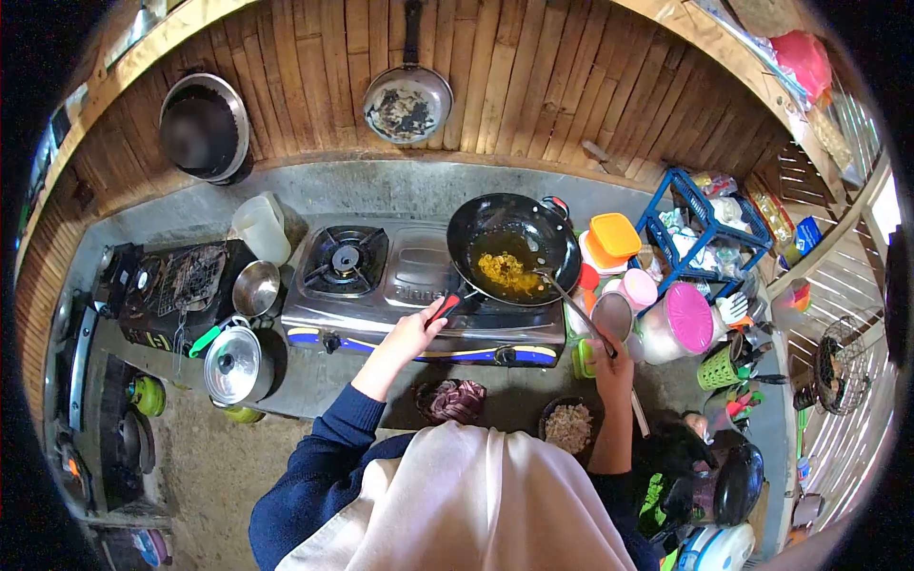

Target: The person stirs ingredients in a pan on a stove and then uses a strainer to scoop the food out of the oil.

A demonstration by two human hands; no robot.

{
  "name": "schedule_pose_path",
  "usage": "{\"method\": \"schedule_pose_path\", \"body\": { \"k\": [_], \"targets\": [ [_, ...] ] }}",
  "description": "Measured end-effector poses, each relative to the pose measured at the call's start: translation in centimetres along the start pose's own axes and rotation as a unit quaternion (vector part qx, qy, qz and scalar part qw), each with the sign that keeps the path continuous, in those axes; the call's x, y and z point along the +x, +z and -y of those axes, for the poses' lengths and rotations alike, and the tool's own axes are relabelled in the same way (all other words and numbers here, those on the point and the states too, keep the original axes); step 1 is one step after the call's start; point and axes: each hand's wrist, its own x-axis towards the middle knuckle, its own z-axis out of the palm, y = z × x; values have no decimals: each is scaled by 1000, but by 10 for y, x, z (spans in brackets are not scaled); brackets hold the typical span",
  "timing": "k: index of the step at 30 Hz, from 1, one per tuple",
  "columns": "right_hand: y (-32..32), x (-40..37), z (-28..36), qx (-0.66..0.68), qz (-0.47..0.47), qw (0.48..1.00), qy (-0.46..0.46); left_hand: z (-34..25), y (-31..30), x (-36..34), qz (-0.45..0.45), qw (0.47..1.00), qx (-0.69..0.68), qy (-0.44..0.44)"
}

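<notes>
A black wok (514, 246) with yellow food in oil (507, 272) sits on the right burner of a steel two-burner gas stove (419, 285). My left hand (417, 333) is closed around the wok's red-and-black handle (444, 307). My right hand (607, 362) grips the end of a long metal spatula (571, 303), whose blade rests in the yellow food. The stove's left burner (345, 258) is bare.
Near my body stand a bowl of chopped purple onion (451, 400) and a bowl of minced meat (568, 426). Lidded pot (236, 365), steel bowl (255, 287) and plastic jug (261, 228) at left. Plastic containers (666, 319) and a blue rack (706, 228) crowd the right.
</notes>
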Motion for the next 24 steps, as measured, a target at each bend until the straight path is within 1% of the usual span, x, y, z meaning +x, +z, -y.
{"method": "schedule_pose_path", "body": {
  "k": [2, 4, 8, 10, 16, 18, 22, 24],
  "targets": [
    [-7, -5, 5, 1, -5, 1000, -7, 8, 5, 4, -24, 999, 17, 17],
    [-14, -10, 20, -32, 40, 999, 10, 8, 5, 5, -15, 1000, 3, 10],
    [-17, -17, 31, -50, 44, 998, -4, 13, 7, 7, -21, 1000, 2, 22],
    [-18, -22, 44, -78, 55, 995, 15, 12, 7, 7, -25, 999, 2, 31],
    [-21, -32, 57, -41, 59, 997, 33, 9, 5, 4, -32, 999, 6, 30],
    [-24, -34, 62, -54, 59, 996, 32, 10, 5, 5, -32, 999, 8, 38],
    [-29, -34, 63, -67, 55, 996, 24, 10, 5, 4, -22, 999, 1, 28],
    [-33, -32, 64, -68, 54, 996, 26, 15, 8, 6, -40, 998, -4, 54]
  ]
}}
